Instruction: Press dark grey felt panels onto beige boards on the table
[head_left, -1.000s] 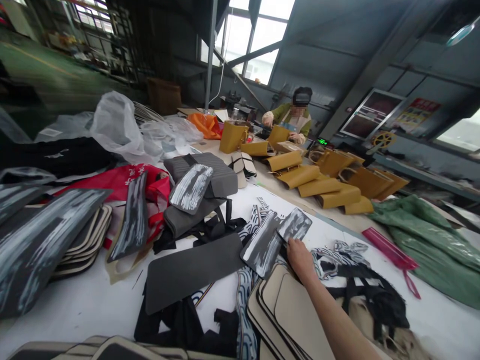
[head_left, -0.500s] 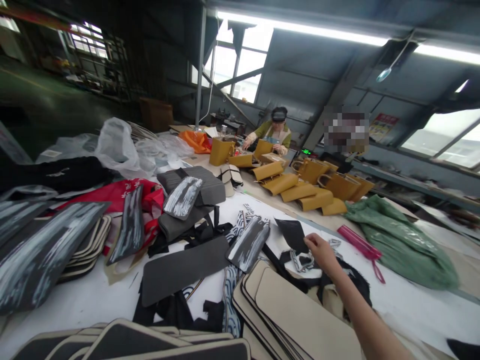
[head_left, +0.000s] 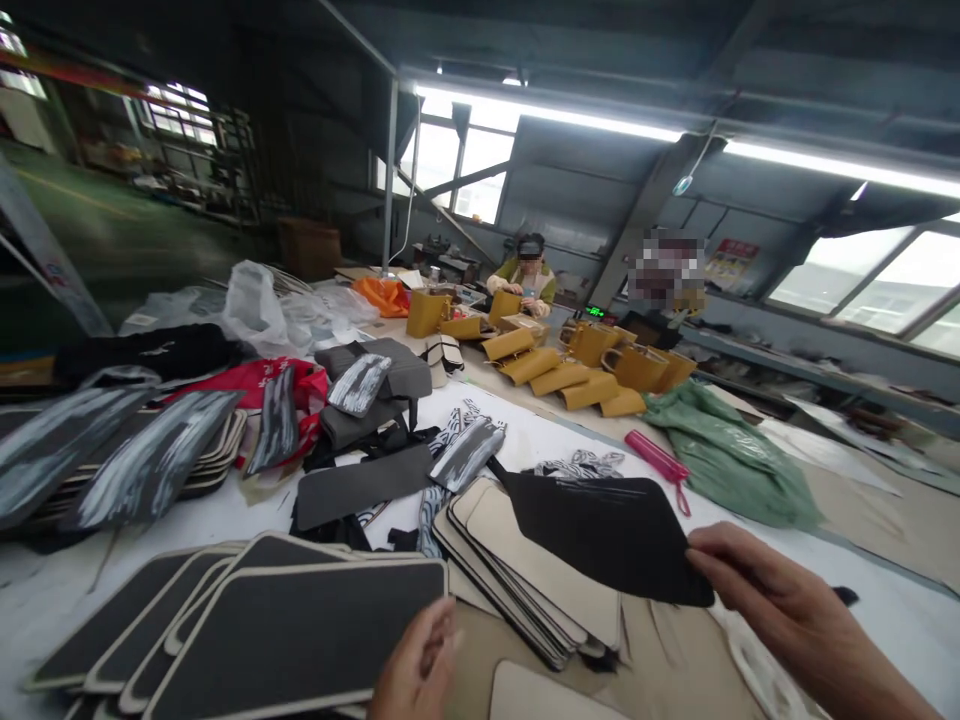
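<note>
Above the beige panels (head_left: 525, 560), right hand (head_left: 780, 610) pinches black piece (head_left: 607, 530) (near edge).

Both hands bare: left hand (head_left: 416, 665), right hand (head_left: 780, 605); seemingly no sleeves.

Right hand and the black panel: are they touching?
Touching. The head view shows the right hand pinching the near edge of the black panel, thumb on top, holding it up above the stack of beige panels.
</note>
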